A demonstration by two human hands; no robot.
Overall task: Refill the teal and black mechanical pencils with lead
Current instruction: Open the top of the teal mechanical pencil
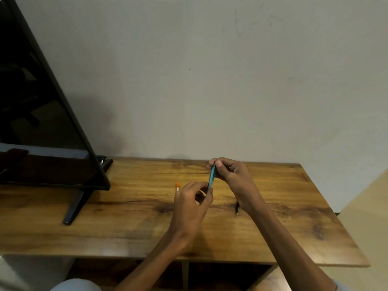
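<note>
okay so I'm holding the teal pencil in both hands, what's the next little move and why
Probably pull the cap end off with the right hand while the left hand steadies the lower end: the teal pencil is pinched at both ends, and the orange-capped lead tube waits on the table.

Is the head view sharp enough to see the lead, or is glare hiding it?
Head view: no glare, dim even light; soft focus, so no lead is discernible at the teal pencil; the wide lens bends the table edges.

Grainy wooden table [130,223], glossy black screen [31,101], matt plastered wall [210,80].
</note>
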